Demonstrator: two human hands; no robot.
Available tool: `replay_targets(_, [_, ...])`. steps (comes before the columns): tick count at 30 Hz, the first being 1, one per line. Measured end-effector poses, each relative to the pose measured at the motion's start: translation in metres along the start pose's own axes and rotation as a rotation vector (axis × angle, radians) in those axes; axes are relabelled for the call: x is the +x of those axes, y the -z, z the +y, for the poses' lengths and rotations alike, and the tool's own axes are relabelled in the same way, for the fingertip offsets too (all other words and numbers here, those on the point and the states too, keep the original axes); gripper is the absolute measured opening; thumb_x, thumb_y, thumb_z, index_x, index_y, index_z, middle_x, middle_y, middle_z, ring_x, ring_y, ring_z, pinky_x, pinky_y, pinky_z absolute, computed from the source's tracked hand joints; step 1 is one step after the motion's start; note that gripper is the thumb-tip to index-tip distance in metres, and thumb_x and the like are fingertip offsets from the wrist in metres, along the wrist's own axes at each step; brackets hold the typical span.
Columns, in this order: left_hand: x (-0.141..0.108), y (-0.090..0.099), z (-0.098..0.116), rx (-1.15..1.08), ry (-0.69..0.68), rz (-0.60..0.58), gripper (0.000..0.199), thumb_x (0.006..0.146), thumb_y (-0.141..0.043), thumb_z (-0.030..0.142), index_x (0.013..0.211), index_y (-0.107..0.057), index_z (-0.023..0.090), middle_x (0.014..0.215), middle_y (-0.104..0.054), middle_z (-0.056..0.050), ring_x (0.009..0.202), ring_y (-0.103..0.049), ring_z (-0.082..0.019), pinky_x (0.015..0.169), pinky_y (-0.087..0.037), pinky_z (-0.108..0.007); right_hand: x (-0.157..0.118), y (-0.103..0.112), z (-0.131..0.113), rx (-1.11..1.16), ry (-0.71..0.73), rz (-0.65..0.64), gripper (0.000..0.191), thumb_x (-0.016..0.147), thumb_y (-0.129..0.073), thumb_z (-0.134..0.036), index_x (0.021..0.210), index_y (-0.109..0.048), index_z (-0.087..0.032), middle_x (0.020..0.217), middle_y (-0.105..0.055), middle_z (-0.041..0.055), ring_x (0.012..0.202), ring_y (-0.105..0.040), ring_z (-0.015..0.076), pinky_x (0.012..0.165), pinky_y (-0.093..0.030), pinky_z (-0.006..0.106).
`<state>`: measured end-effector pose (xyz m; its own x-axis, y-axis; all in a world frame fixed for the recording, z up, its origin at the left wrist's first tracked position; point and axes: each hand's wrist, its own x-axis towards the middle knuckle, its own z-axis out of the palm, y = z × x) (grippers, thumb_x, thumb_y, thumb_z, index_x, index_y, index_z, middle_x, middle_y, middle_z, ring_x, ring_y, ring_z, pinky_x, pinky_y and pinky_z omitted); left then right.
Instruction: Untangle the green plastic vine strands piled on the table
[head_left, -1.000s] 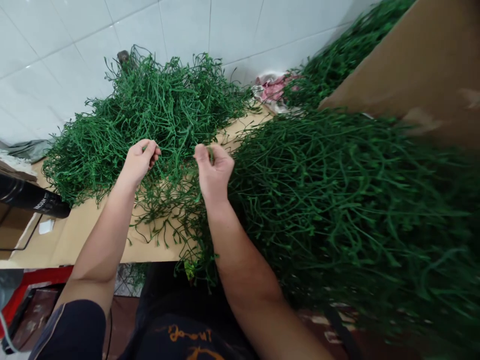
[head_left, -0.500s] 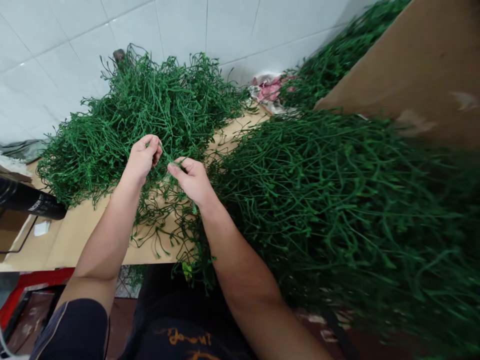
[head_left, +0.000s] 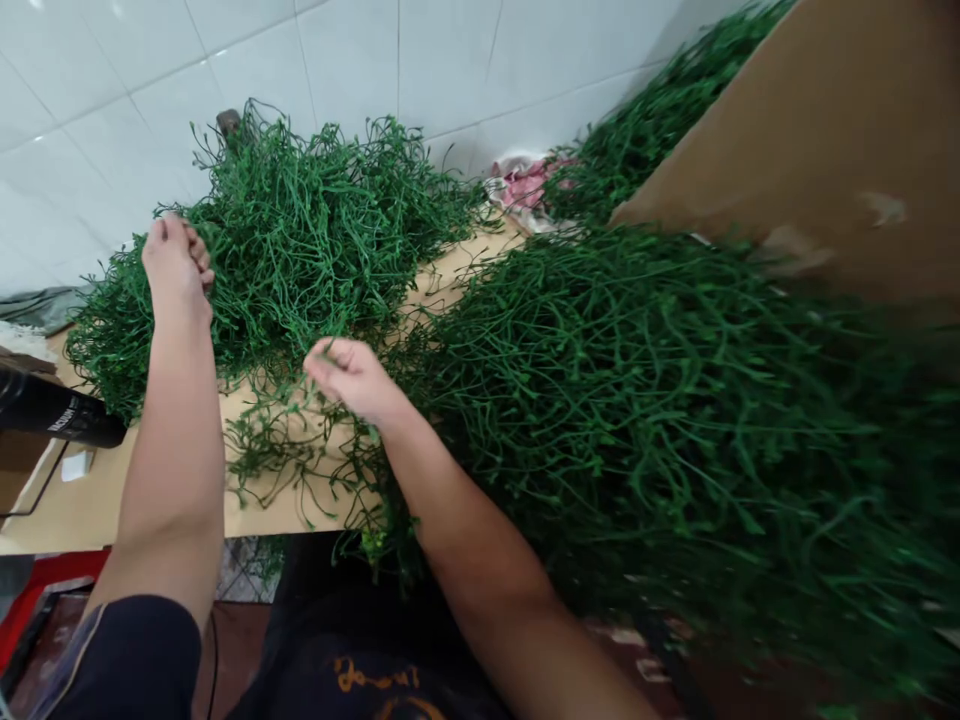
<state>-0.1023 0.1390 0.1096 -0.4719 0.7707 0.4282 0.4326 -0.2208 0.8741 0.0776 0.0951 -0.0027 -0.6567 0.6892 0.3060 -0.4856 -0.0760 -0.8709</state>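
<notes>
My left hand (head_left: 177, 258) is raised over the left part of a heap of thin green plastic-looking stems (head_left: 315, 210). Its fingers are curled closed, and whatever they may hold is hidden. Lower and nearer the middle, my right hand (head_left: 351, 378) pinches a short green stem (head_left: 327, 352) between thumb and fingers. Beneath it, loose stems (head_left: 289, 450) lie scattered over the cardboard-covered table (head_left: 180, 510). A larger heap of the same stems (head_left: 622, 370) spreads to the right of my right forearm.
A black cylinder with white lettering (head_left: 64, 408) lies at the left edge near a small white piece (head_left: 76, 466). A pink and white cloth (head_left: 525, 188) sits against the tiled wall (head_left: 345, 60). At the upper right stands a large cardboard sheet (head_left: 817, 140), with more stems behind it.
My hands were close together at a stem. Since then my left hand has moved up and left, away from my right hand, which has shifted slightly left and down.
</notes>
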Motion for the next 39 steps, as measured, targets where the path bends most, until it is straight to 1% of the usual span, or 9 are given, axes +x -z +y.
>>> replay_targets(1, [-0.004,0.0,0.006,-0.015,-0.002,-0.036,0.04,0.09,-0.031,0.054,0.069,-0.029,0.02,0.052,-0.019,0.007,0.041,-0.021,-0.003,0.041,-0.014,-0.019,0.003,0.0,0.0,0.08,0.016,0.084,0.046,0.058,-0.072,-0.055,0.066,-0.047,-0.017,0.049,-0.037,-0.01,0.038,-0.023,0.0003,0.038,-0.017,0.019])
replay_targets(3, [-0.022,-0.009,0.018,-0.011,0.018,-0.211,0.038,0.087,-0.04,0.054,0.071,-0.038,0.02,0.052,-0.029,0.006,0.042,-0.032,-0.004,0.041,-0.02,-0.019,0.008,0.002,-0.002,0.199,0.03,0.188,0.053,0.049,-0.075,-0.057,0.066,-0.043,-0.018,0.048,-0.037,-0.0115,0.035,-0.019,-0.0013,0.036,-0.014,0.018])
replay_targets(6, [-0.051,-0.031,0.032,0.011,0.023,-0.425,0.033,0.086,-0.046,0.047,0.07,-0.041,0.019,0.052,-0.037,0.006,0.042,-0.037,-0.004,0.041,-0.026,-0.019,0.006,0.004,-0.004,0.235,0.018,0.198,0.055,0.045,-0.078,-0.056,0.066,-0.043,-0.018,0.049,-0.039,-0.0114,0.035,-0.02,-0.002,0.036,-0.014,0.017])
replay_targets(9, [-0.065,-0.041,0.037,0.029,-0.004,-0.517,0.033,0.085,-0.049,0.046,0.068,-0.042,0.019,0.051,-0.04,0.006,0.042,-0.039,-0.004,0.041,-0.028,-0.018,0.001,0.005,-0.005,0.27,0.031,0.207,0.052,0.048,-0.077,-0.054,0.067,-0.044,-0.018,0.048,-0.037,-0.0117,0.035,-0.02,-0.0019,0.036,-0.013,0.017])
replay_targets(17, [-0.075,-0.016,0.025,0.233,-0.032,-0.647,0.037,0.079,-0.055,0.049,0.067,-0.053,0.014,0.054,-0.052,0.001,0.047,-0.044,-0.005,0.044,-0.035,-0.017,0.005,0.008,-0.001,0.314,0.073,0.318,0.038,0.062,-0.07,-0.049,0.075,-0.053,-0.017,0.054,-0.044,-0.0092,0.037,-0.018,-0.0014,0.032,-0.018,0.016])
replay_targets(22, [-0.081,-0.014,0.012,0.211,-0.031,-0.596,0.037,0.081,-0.052,0.05,0.069,-0.053,0.014,0.056,-0.053,0.001,0.047,-0.044,-0.005,0.044,-0.035,-0.017,0.003,0.006,0.0,0.269,0.05,0.328,0.028,0.073,-0.062,-0.044,0.085,-0.057,-0.019,0.067,-0.054,-0.0066,0.038,-0.019,-0.0012,0.033,-0.024,0.015])
replay_targets(29, [-0.081,-0.013,-0.006,0.201,-0.039,-0.538,0.037,0.082,-0.05,0.05,0.07,-0.054,0.015,0.055,-0.051,0.002,0.046,-0.043,-0.006,0.047,-0.036,-0.018,0.0,0.002,0.001,0.248,0.017,0.095,0.043,0.067,-0.064,-0.057,0.075,-0.054,-0.016,0.059,-0.049,-0.007,0.036,-0.02,-0.0022,0.033,-0.017,0.015])
replay_targets(35, [-0.083,-0.011,-0.013,0.162,0.019,-0.456,0.037,0.082,-0.052,0.048,0.067,-0.055,0.015,0.053,-0.051,0.001,0.045,-0.043,-0.006,0.044,-0.035,-0.018,-0.001,0.0,-0.001,0.22,-0.053,0.149,0.049,0.055,-0.075,-0.055,0.063,-0.047,-0.016,0.048,-0.033,-0.0107,0.036,-0.019,-0.0023,0.034,-0.012,0.015])
replay_targets(39, [-0.085,-0.009,-0.016,0.109,0.075,-0.459,0.036,0.08,-0.055,0.048,0.066,-0.055,0.014,0.053,-0.051,0.001,0.046,-0.044,-0.005,0.042,-0.033,-0.016,0.001,-0.001,-0.001,0.218,-0.086,0.247,0.051,0.051,-0.076,-0.056,0.064,-0.045,-0.017,0.049,-0.036,-0.0106,0.036,-0.021,-0.0028,0.034,-0.011,0.015])
